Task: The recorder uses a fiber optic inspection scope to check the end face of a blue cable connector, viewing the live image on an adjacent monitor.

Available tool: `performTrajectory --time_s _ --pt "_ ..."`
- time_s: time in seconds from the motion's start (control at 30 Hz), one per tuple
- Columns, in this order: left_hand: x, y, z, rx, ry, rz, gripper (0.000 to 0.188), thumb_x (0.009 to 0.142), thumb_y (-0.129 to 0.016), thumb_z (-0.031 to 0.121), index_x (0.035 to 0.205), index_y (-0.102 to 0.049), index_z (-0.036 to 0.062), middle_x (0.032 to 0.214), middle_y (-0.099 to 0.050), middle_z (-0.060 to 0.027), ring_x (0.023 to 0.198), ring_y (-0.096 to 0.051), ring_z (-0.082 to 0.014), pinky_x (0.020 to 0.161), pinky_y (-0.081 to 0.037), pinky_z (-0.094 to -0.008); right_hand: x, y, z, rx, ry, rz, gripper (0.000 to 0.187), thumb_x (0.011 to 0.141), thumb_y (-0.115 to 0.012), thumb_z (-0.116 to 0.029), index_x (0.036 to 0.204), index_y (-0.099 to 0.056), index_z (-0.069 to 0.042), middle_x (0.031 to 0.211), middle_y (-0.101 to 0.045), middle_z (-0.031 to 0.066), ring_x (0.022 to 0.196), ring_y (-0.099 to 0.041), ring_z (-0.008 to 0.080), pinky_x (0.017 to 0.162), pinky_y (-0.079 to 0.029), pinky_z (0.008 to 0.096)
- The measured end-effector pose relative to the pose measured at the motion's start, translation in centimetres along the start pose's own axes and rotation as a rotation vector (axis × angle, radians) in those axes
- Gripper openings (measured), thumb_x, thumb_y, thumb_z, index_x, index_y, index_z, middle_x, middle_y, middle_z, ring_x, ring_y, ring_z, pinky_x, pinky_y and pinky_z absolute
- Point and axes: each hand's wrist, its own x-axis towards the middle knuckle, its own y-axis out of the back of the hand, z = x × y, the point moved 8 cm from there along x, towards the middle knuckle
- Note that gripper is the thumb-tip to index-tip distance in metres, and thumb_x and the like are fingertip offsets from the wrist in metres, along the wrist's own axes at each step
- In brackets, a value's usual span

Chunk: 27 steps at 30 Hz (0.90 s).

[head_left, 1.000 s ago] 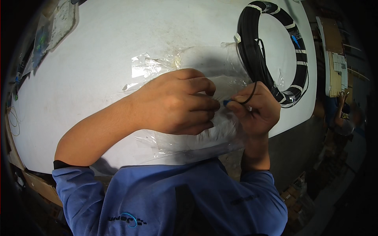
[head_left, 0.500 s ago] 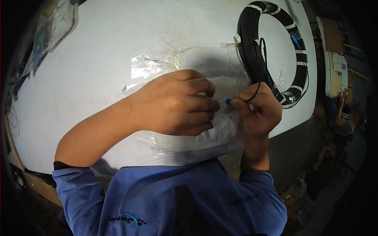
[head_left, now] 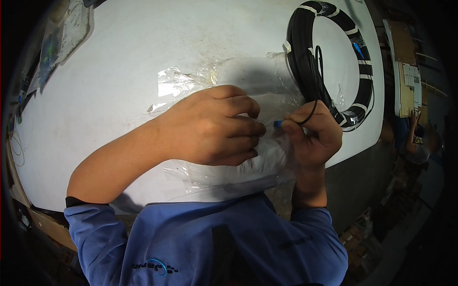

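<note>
Between the thumb and fingers of my right hand (head_left: 315,133) is a small blue cable connector (head_left: 277,123). Its thin black cable (head_left: 312,113) curves up over the fingers. My left hand (head_left: 214,126) is just left of the connector tip, its fingers curled in; whatever they may hold is hidden beneath them. Under both hands lies a clear plastic bag (head_left: 214,183) with something white and wrinkled inside. A large coil of black cable (head_left: 304,52), bound with pale tape, lies beyond my right hand.
The white table (head_left: 119,62) carries everything, its right edge beyond the coil. A second blue connector (head_left: 358,50) rests on the coil. Clear bags (head_left: 50,52) lie at the far left. Another person (head_left: 415,138) is at the far right, near a board with white pieces (head_left: 411,83).
Almost nothing differs. My right hand has shifted very slightly with the connector; the left hand keeps its place.
</note>
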Motion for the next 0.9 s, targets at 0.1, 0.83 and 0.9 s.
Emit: performTrajectory --time_s 0.1,0.83,0.9 --pt "-0.03 -0.07 0.01 0.002 0.012 0.000 0.017 0.076 -0.088 0.020 0.085 -0.078 0.0097 0.102 -0.079 -0.0022 0.100 -0.072 -0.0257 0.088 -0.058 -0.0387 0.00 -0.18 -0.01 -0.039 -0.014 -0.038 0.026 0.077 -0.095 -0.013 0.081 -0.070 -0.006 0.079 -0.072 0.0060 0.067 -0.066 0.0193 0.061 -0.051 0.0310" --pt "0.02 -0.20 0.26 0.005 0.012 -0.007 0.016 0.076 -0.088 0.020 0.084 -0.078 0.0099 0.101 -0.079 -0.0020 0.100 -0.072 -0.0257 0.088 -0.058 -0.0384 -0.35 -0.11 0.00 0.008 -0.012 -0.015 0.024 0.082 -0.092 -0.010 0.085 -0.069 -0.002 0.080 -0.071 0.0081 0.070 -0.065 0.0175 0.061 -0.050 0.0285" --pt "-0.16 -0.32 0.20 0.003 0.020 -0.009 0.016 0.076 -0.088 0.019 0.084 -0.078 0.0098 0.101 -0.079 -0.0019 0.100 -0.072 -0.0257 0.088 -0.058 -0.0384 -0.39 -0.37 0.12 -0.026 -0.015 -0.066 0.022 0.085 -0.089 -0.008 0.090 -0.069 0.000 0.080 -0.071 0.0102 0.072 -0.066 0.0165 0.063 -0.051 0.0276"
